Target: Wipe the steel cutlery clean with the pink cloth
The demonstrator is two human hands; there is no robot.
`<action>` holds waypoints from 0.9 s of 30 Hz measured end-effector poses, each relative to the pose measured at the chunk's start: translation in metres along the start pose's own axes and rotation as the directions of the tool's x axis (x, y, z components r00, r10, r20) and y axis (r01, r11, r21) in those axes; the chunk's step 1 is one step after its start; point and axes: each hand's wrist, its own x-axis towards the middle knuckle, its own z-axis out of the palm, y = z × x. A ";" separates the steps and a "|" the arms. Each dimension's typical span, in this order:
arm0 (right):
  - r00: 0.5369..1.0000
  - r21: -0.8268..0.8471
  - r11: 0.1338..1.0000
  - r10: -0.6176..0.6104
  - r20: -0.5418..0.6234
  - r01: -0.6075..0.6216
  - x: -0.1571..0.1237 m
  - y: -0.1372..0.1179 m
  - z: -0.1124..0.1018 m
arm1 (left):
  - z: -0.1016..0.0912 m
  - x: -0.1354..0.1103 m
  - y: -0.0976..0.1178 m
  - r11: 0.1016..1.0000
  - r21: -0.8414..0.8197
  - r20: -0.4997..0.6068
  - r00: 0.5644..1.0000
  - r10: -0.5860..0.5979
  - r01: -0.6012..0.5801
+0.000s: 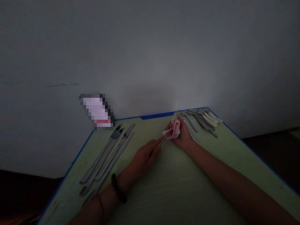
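Observation:
My left hand [145, 155], with a dark bracelet [118, 189] at its wrist, is closed around the handle of a thin metal piece of cutlery [164, 138]. The far end of that piece runs into a crumpled pink-and-white cloth [174, 128], so its kind is hidden. My right hand [184, 137] grips the cloth, bunched around the metal. Left of my hands, several long metal pieces of cutlery [114, 156] lie side by side, some overlapped by my left forearm. Just past my right hand is more cutlery [201, 120], partly heaped, some with white handles [211, 118].
The light green table [173, 193] has a blue edge and stands against a grey wall [150, 56]. A phone-like object with a blurred-out bright screen [97, 109] leans on the wall at the back left corner. The scene is dim.

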 end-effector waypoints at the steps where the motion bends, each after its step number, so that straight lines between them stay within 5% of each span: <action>1: 1.000 0.015 1.000 0.004 0.014 -0.004 0.000 -0.001 0.000 | 0.000 0.000 0.000 1.000 -0.013 0.019 1.000 0.019 -0.019; 6: 0.992 -0.108 0.992 0.071 0.106 -0.059 -0.002 0.003 -0.001 | 0.001 0.000 -0.002 0.992 -0.107 0.073 0.995 0.071 -0.062; 10: 0.981 -0.428 0.900 0.145 0.125 -0.078 -0.007 0.011 -0.001 | 0.005 0.001 -0.006 0.973 -0.202 -0.007 0.993 -0.119 0.115; 14: 0.977 -0.545 0.839 0.115 0.180 0.002 -0.007 0.014 -0.004 | 0.007 0.003 -0.009 0.940 -0.236 -0.097 0.957 -0.274 0.246; 22: 0.979 -0.518 0.855 0.125 0.163 -0.023 -0.007 0.013 -0.002 | 0.003 0.004 -0.006 0.959 0.005 -0.081 0.956 -0.281 0.282; 27: 0.952 -0.679 0.730 0.147 0.269 0.079 -0.012 0.011 0.002 | 0.001 0.002 -0.002 0.969 0.162 0.039 0.980 -0.194 0.186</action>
